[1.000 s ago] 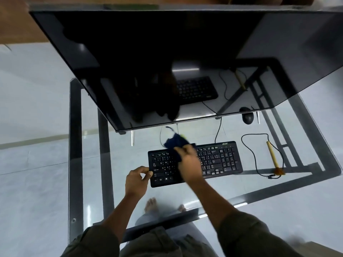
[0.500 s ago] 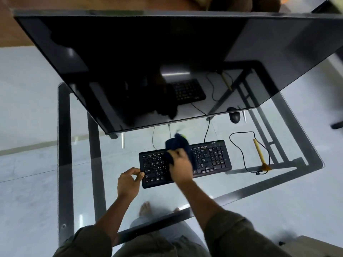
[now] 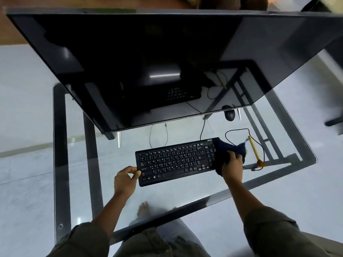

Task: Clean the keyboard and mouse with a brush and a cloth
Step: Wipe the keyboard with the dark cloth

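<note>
Near the front edge of the glass tabletop point(image 3: 289, 145), the right hand point(image 3: 232, 167), curled tightly around a dark cloth point(image 3: 226, 149), has swept from the middle of the keyboard point(image 3: 176, 162) to its right end. The left hand point(image 3: 125, 180) still pinches the front left corner. The keyboard wipe looks nearly done. The brush point(image 3: 255, 151) and mouse point(image 3: 229, 115) lie untouched further right.

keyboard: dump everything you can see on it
The keyboard is black, flat and plastic-looking, with white legends, a number pad and a small logo at its far right corner. It lies on the glass table, skewed, with its right end farther from the person. The left hand pinches its left edge. The right hand presses a dark blue cloth over its right end. A thin black cable leaves its back edge.
</note>
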The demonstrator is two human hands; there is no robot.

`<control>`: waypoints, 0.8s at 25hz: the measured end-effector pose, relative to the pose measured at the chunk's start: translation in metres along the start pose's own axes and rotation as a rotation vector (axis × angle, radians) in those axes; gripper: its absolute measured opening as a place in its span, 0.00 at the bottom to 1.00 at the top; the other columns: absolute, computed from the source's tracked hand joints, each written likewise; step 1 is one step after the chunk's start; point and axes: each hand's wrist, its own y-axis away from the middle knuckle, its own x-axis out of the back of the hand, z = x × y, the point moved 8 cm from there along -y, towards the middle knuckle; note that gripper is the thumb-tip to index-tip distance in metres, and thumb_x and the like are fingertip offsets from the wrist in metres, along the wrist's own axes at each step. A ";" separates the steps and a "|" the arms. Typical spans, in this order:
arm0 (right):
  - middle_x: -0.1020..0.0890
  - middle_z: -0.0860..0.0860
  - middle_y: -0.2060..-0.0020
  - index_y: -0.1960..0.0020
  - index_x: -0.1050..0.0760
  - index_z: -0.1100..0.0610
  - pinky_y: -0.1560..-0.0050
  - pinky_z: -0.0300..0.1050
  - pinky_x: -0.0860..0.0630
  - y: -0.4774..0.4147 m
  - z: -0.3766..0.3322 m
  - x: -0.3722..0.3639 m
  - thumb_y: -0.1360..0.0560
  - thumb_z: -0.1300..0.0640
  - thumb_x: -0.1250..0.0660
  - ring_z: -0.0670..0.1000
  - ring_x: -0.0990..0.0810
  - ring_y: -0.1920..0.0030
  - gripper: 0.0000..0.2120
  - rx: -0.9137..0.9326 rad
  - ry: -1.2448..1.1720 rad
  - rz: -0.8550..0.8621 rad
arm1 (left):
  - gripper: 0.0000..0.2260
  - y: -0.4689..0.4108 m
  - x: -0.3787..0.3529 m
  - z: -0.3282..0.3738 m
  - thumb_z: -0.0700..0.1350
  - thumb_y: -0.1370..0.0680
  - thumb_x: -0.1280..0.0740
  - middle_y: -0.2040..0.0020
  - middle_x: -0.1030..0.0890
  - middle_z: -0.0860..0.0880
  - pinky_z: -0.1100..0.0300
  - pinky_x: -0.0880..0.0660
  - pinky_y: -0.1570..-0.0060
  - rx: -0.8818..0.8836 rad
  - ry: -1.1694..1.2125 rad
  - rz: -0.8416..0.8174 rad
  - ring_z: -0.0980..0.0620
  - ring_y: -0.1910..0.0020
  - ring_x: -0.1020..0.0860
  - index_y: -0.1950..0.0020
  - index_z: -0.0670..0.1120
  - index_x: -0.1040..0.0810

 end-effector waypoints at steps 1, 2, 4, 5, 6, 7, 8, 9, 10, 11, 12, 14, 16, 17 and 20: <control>0.30 0.64 0.37 0.32 0.27 0.59 0.38 0.61 0.25 0.003 -0.001 -0.001 0.28 0.71 0.39 0.69 0.26 0.40 0.24 -0.023 -0.020 0.017 | 0.01 0.000 0.000 -0.001 0.47 0.22 0.28 0.54 0.18 0.56 0.58 0.30 0.55 0.003 0.001 0.001 0.52 0.61 0.25 0.54 0.53 0.18; 0.29 0.64 0.38 0.33 0.27 0.59 0.39 0.60 0.25 0.011 -0.011 -0.007 0.28 0.70 0.38 0.68 0.25 0.40 0.24 -0.015 -0.036 0.021 | 0.01 0.000 0.001 -0.001 0.47 0.22 0.28 0.54 0.18 0.56 0.58 0.30 0.55 0.005 0.000 0.007 0.52 0.61 0.25 0.54 0.53 0.18; 0.29 0.62 0.38 0.34 0.26 0.58 0.43 0.55 0.23 0.040 -0.045 -0.025 0.29 0.70 0.35 0.66 0.23 0.43 0.25 0.064 -0.075 0.000 | 0.01 0.001 0.002 -0.001 0.47 0.22 0.29 0.55 0.18 0.56 0.58 0.30 0.55 0.002 -0.009 0.021 0.51 0.61 0.25 0.54 0.53 0.19; 0.29 0.60 0.38 0.34 0.26 0.57 0.44 0.54 0.22 0.060 -0.066 -0.039 0.29 0.70 0.34 0.64 0.22 0.44 0.25 0.125 -0.092 -0.034 | 0.01 0.001 0.002 0.000 0.47 0.22 0.29 0.55 0.18 0.56 0.58 0.30 0.54 -0.003 -0.014 0.025 0.52 0.61 0.25 0.53 0.52 0.19; 0.28 0.59 0.38 0.34 0.25 0.55 0.43 0.52 0.21 0.083 -0.086 -0.053 0.29 0.69 0.32 0.62 0.22 0.44 0.25 0.192 -0.106 -0.078 | 0.01 0.002 0.001 0.001 0.47 0.22 0.29 0.55 0.18 0.56 0.58 0.31 0.54 -0.011 -0.018 0.026 0.52 0.61 0.25 0.53 0.52 0.18; 0.28 0.57 0.38 0.34 0.25 0.54 0.43 0.52 0.21 0.108 -0.106 -0.068 0.30 0.68 0.32 0.60 0.22 0.43 0.25 0.270 -0.106 -0.129 | 0.01 0.001 0.001 0.002 0.46 0.22 0.29 0.55 0.18 0.56 0.58 0.31 0.55 -0.017 -0.020 0.025 0.53 0.62 0.25 0.53 0.51 0.18; 0.27 0.57 0.37 0.34 0.25 0.53 0.43 0.52 0.21 0.133 -0.126 -0.082 0.30 0.66 0.32 0.60 0.23 0.42 0.25 0.363 -0.081 -0.185 | 0.01 0.001 0.001 0.002 0.46 0.22 0.28 0.55 0.18 0.55 0.58 0.32 0.55 -0.020 -0.023 0.025 0.54 0.62 0.26 0.53 0.50 0.18; 0.27 0.56 0.37 0.34 0.26 0.52 0.44 0.52 0.20 0.156 -0.143 -0.093 0.30 0.65 0.32 0.59 0.23 0.41 0.25 0.464 -0.036 -0.242 | 0.01 0.001 0.000 0.002 0.45 0.22 0.28 0.55 0.18 0.55 0.59 0.32 0.55 -0.021 -0.028 0.023 0.55 0.63 0.26 0.53 0.49 0.17; 0.27 0.55 0.36 0.34 0.26 0.52 0.45 0.53 0.20 0.174 -0.153 -0.101 0.29 0.64 0.32 0.58 0.25 0.39 0.25 0.553 0.009 -0.284 | 0.01 0.001 0.000 0.002 0.45 0.22 0.28 0.55 0.18 0.55 0.59 0.32 0.55 -0.020 -0.034 0.022 0.55 0.63 0.26 0.53 0.49 0.17; 0.28 0.55 0.36 0.33 0.27 0.51 0.44 0.53 0.20 0.181 -0.156 -0.104 0.29 0.63 0.32 0.58 0.26 0.37 0.25 0.600 0.036 -0.305 | 0.01 0.001 0.000 0.002 0.45 0.22 0.28 0.55 0.18 0.55 0.59 0.32 0.55 -0.018 -0.037 0.020 0.55 0.63 0.26 0.53 0.49 0.17; 0.29 0.55 0.35 0.32 0.28 0.51 0.42 0.53 0.21 0.175 -0.151 -0.101 0.29 0.64 0.32 0.57 0.27 0.36 0.26 0.593 0.044 -0.303 | 0.01 0.000 0.000 0.002 0.45 0.22 0.28 0.55 0.18 0.54 0.58 0.31 0.55 -0.018 -0.038 0.018 0.54 0.63 0.26 0.52 0.49 0.17; 0.30 0.56 0.34 0.31 0.28 0.51 0.38 0.53 0.23 0.144 -0.126 -0.086 0.30 0.65 0.31 0.58 0.27 0.36 0.28 0.471 0.038 -0.268 | 0.02 -0.001 0.001 0.002 0.45 0.22 0.28 0.55 0.18 0.54 0.58 0.31 0.54 -0.016 -0.035 0.012 0.53 0.63 0.25 0.52 0.49 0.17; 0.30 0.57 0.35 0.32 0.28 0.51 0.38 0.54 0.22 0.100 -0.088 -0.058 0.31 0.68 0.31 0.61 0.25 0.38 0.30 0.280 -0.011 -0.179 | 0.01 -0.001 0.001 0.001 0.45 0.22 0.28 0.55 0.18 0.54 0.58 0.31 0.54 -0.008 -0.035 0.006 0.53 0.62 0.25 0.53 0.49 0.17; 0.31 0.58 0.35 0.32 0.28 0.52 0.38 0.55 0.22 0.079 -0.066 -0.043 0.31 0.70 0.32 0.62 0.25 0.39 0.30 0.174 -0.045 -0.125 | 0.01 -0.001 0.000 0.001 0.45 0.22 0.28 0.55 0.18 0.54 0.58 0.31 0.54 -0.007 -0.033 0.004 0.52 0.62 0.25 0.53 0.49 0.17; 0.30 0.62 0.37 0.31 0.29 0.57 0.38 0.58 0.26 0.042 -0.032 -0.016 0.30 0.71 0.36 0.65 0.29 0.37 0.28 -0.009 -0.067 -0.008 | 0.01 -0.001 -0.001 0.002 0.45 0.23 0.28 0.55 0.18 0.54 0.58 0.31 0.54 -0.011 -0.025 0.001 0.51 0.61 0.24 0.54 0.49 0.18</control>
